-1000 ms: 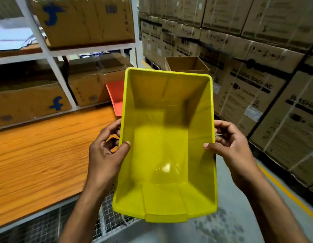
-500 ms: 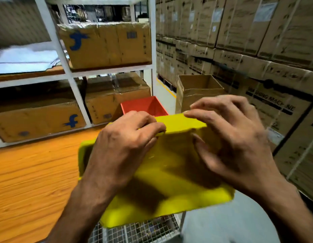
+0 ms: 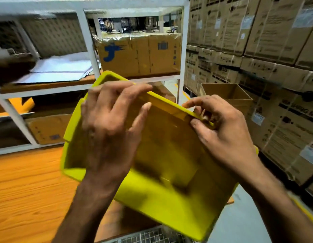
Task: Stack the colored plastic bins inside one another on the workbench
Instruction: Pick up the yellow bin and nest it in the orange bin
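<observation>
A yellow plastic bin fills the middle of the head view, tilted with its far rim raised, above the near right corner of the wooden workbench. My left hand lies over its far rim on the left with fingers curled onto the edge. My right hand pinches the far rim on the right. The yellow bin hides the red bin seen earlier.
A white metal shelf rack with taped cardboard boxes stands behind the workbench. An open cardboard box sits at right, before a wall of stacked cartons. Grey floor lies at lower right; a wire mesh panel shows under the bench edge.
The yellow bin has tipped from facing me, open and upright, to a tilted pose over the bench corner. Both hands shifted from its sides to its far rim. The red bin went out of sight.
</observation>
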`<state>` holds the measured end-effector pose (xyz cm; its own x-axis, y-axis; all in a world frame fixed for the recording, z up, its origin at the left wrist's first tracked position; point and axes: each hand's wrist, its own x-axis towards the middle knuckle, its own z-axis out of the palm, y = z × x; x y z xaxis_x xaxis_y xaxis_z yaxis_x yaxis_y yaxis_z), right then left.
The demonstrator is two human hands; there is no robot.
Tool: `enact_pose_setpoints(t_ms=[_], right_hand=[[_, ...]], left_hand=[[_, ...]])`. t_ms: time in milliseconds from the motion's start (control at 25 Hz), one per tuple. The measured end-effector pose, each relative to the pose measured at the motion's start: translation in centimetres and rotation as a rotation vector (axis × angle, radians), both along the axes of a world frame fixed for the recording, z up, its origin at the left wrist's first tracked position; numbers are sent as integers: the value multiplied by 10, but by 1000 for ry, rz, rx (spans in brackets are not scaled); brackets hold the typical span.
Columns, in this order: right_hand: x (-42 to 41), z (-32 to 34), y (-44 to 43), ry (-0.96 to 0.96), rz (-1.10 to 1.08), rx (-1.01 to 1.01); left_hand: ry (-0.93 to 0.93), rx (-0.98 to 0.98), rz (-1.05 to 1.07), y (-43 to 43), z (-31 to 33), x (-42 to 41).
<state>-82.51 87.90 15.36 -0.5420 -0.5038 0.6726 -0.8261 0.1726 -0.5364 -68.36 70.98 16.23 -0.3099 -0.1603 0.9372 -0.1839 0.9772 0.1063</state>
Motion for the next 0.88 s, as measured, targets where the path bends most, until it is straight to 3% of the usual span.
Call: enact_pose_setpoints(t_ms=[320, 560, 880], right_hand=[[-59, 8, -53, -493, 151, -430], [-103, -19, -96, -721, 202, -521], [-148, -53, -108, -857, 267, -512]], left_hand=[[298, 342, 111, -33, -22, -18], [228, 760, -26, -62, -36, -56], [128, 938, -163, -91, -46, -87]])
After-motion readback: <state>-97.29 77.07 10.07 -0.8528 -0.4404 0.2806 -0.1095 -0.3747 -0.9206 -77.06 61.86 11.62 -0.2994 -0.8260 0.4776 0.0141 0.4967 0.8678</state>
